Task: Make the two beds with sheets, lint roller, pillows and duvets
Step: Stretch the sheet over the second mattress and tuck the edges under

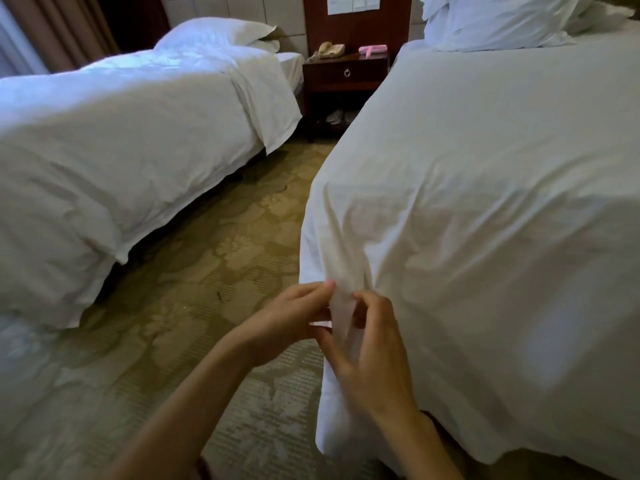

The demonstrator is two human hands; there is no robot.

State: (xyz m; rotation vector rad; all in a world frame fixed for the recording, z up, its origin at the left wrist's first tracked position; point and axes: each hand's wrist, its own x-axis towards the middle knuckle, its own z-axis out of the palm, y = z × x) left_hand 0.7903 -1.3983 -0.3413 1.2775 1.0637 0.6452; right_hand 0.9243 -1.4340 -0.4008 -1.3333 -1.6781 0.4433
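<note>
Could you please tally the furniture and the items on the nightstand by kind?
Beds: 2 (duvet-covered bed, sheeted bed)
Nightstand: 1
Telephone: 1
Pink lint roller: 1
Total: 5

olive-and-beige flower-patterned carpet (221,258) beneath and left of the left hand (287,317), stretching far ahead. well beyond the right hand (374,348), straight ahead: dark red-brown wooden nightstand (343,81) with a ring-pull drawer. beige corded telephone (330,50) on its top, at the left side. pair of pale slippers (339,116) on its low shelf, blurred. above the nightstand, dark wood wall panel (356,26) bearing a white switch plate (352,4). far up and left of the left hand, brown pleated curtain (65,29).
</note>
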